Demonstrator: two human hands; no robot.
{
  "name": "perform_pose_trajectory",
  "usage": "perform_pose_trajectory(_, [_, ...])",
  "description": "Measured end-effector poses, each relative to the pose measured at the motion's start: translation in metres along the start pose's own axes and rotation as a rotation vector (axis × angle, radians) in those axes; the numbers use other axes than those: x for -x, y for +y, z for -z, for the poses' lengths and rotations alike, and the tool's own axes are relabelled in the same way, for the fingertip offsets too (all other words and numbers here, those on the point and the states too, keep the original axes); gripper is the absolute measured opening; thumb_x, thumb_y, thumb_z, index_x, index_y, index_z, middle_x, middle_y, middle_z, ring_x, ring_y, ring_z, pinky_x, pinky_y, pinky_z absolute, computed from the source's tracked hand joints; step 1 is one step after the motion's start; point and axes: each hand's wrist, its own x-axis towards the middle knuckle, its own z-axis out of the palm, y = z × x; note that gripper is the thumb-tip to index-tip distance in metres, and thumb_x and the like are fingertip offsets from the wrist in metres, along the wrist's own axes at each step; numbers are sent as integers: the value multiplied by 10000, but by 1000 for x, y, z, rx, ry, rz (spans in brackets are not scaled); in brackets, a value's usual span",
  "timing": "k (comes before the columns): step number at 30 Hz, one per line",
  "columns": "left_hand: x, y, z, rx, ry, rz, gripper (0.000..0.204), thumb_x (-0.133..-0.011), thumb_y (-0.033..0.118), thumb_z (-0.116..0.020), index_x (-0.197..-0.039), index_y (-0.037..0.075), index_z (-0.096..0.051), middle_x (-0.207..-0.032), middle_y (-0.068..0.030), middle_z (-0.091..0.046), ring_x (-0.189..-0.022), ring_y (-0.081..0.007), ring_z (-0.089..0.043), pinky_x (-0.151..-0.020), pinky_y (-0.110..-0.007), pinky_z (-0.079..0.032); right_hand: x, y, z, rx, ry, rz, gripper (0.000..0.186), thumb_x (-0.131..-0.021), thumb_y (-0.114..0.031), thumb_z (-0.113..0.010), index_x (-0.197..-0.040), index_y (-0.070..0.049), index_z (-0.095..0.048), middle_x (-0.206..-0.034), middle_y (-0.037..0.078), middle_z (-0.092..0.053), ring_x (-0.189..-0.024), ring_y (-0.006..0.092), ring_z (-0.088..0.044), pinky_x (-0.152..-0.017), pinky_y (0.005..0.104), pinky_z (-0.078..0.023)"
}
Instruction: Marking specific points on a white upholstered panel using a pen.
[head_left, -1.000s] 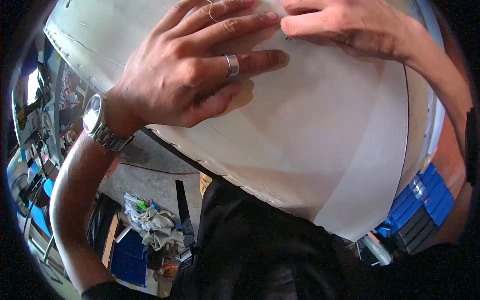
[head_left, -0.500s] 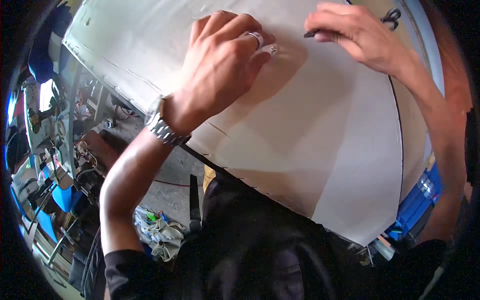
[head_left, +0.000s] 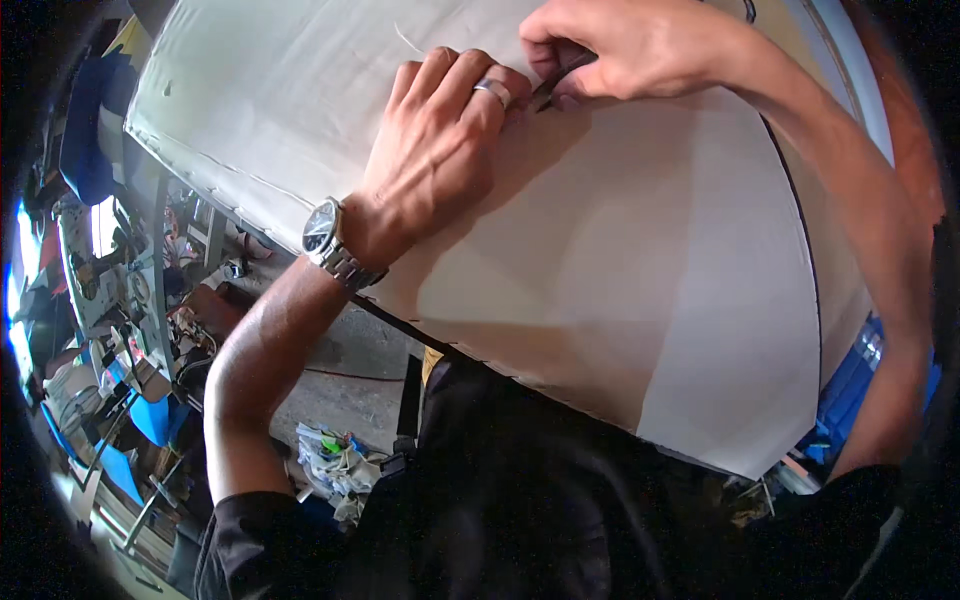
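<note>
A large off-white covered panel lies before me, with staple-like marks along its near left edge and a dark right edge. My left hand, wearing a ring and a metal watch, rests on it with curled fingers. Its thumb and forefinger are pinched together at the surface; whatever they hold is hidden. Closed around a small dark tool with a thin metal tip is my right hand. That tip meets the panel right beside my left fingertips. The fingers cover most of the tool, so its kind is unclear.
A loose white thread lies on the panel beyond my left hand. A dark loop-shaped handle shows at the top right. Left of the panel is a cluttered workshop floor with crumpled plastic. Something blue sits below at the right.
My right hand has moved left with the dark tool, bringing its tip to my left fingertips. A small shiny piece seen by my left thumb is now hidden. The view has shifted slightly.
</note>
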Motion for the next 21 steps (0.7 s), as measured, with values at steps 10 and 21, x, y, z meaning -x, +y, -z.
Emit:
perform_pose_trajectory(10, [3,4,-2,-2,3,64,196,-759,76,-589,-948,29,-611,-992,-88,-562,-973,-276,-529,-848,-404,-407,-61,-6,20,-221,-610,-363,159,-667,-78,-590,-738,59,-627,-670,241,-618,-656,366,-622,-589,466,-476])
perform_pose_trajectory(21, [2,1,-3,3,-32,36,149,-741,83,-583,-878,58,-636,-984,-67,-558,-993,-265,-514,-866,-398,-387,-30,-24,-12,-179,-478,-529,230,-789,-42,-562,-1016,-14,-583,-975,157,-658,-944,372,-581,-824,466,-462])
